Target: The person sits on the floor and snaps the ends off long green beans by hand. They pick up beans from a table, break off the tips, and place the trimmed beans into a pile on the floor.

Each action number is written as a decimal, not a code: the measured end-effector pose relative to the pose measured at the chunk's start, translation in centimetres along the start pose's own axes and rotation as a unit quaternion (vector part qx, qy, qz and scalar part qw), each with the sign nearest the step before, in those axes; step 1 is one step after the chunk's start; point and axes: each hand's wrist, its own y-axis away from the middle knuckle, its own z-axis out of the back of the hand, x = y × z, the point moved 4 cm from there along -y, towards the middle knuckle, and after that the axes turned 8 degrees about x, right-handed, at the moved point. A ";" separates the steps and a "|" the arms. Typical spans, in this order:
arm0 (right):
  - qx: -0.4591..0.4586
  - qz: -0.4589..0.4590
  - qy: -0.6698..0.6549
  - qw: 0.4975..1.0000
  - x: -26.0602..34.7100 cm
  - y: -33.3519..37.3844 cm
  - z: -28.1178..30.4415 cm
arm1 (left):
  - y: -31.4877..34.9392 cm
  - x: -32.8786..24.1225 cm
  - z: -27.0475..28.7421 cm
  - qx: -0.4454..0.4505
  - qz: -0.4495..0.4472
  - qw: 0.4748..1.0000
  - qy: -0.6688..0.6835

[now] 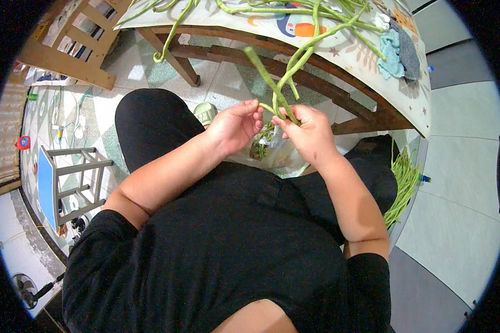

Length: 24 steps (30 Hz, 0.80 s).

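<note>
Several long green beans (286, 77) are gripped in my right hand (305, 130), its fingers closed around them above my lap. They reach up across the near edge of the table. My left hand (239, 125) pinches the tip of one bean between thumb and forefinger, just left of the right hand. Below and between my hands sits a clear plastic bag (280, 152) with short green pieces in it. More long beans (261, 9) lie on the tabletop, one hanging over its edge at the left.
The table (339, 47) has a printed cover and wooden legs. Blue and grey cloths (397, 53) lie at its right end. A heap of long beans (403, 186) is on the floor by my right leg. A small blue-topped stool (48, 188) and a wooden chair (75, 41) stand left.
</note>
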 end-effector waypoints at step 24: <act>-0.018 -0.067 -0.137 0.988 0.5 0.6 2.0 | 2.0 -9.9 -3.8 -0.124 -0.373 0.607 -0.690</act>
